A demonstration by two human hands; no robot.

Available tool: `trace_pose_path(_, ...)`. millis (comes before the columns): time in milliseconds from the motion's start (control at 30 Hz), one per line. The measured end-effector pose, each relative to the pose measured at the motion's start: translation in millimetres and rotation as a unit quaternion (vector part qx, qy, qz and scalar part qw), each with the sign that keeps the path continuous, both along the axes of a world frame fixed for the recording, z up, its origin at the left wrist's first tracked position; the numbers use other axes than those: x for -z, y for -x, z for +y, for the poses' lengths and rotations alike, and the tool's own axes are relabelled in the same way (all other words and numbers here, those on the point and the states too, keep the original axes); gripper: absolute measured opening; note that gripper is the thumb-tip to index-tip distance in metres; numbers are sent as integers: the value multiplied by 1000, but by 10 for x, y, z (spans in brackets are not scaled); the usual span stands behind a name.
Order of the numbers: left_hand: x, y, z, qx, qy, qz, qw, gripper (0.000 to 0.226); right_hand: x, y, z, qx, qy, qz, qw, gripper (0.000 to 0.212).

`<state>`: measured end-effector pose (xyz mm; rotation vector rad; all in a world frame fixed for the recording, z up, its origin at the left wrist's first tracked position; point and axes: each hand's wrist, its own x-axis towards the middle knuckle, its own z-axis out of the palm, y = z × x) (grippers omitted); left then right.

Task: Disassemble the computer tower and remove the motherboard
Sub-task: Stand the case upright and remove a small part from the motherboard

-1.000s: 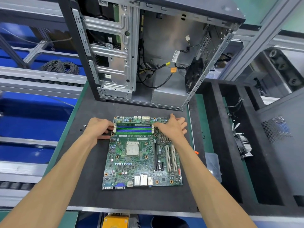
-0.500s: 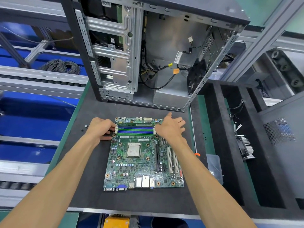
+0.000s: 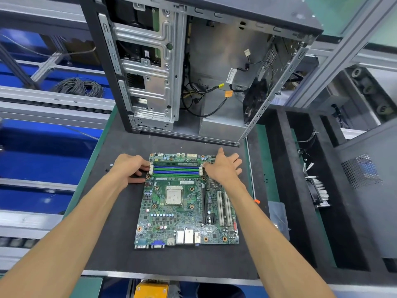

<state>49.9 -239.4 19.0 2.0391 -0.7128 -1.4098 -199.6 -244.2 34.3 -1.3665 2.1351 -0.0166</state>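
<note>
the left hand (image 3: 129,168) curls its fingers against the left end of the memory slots (image 3: 176,168), thumb low on the board's edge; whether it pinches a latch cannot be told. the right hand (image 3: 223,168) is spread, fingers straight and fanned, its thumb side touching the right end of the same slots. both sit at the upper part of the motherboard (image 3: 184,211), which lies flat on the dark mat (image 3: 107,244) in the middle of the frame, ports toward the bottom. the open computer tower (image 3: 193,72) stands upright just beyond it at the top centre, loose cables (image 3: 206,93) hanging inside. two small screws (image 3: 110,165) lie left of the left hand.
</note>
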Motion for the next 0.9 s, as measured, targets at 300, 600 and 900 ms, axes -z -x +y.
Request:
trace_pose_path(300,-47,35,22,-18,-6,0,1000,8,-32,-30,48,10,9,-23,1000,75)
trace_pose_path(600,23,103,220,-47,87,-12,995,9,-12,-114,307,-14,107,-17,994,53)
trace_pose_path(900,103,120,333,-5,146,-49,988,16,-20,-335,329,-213,287,-34,933,20)
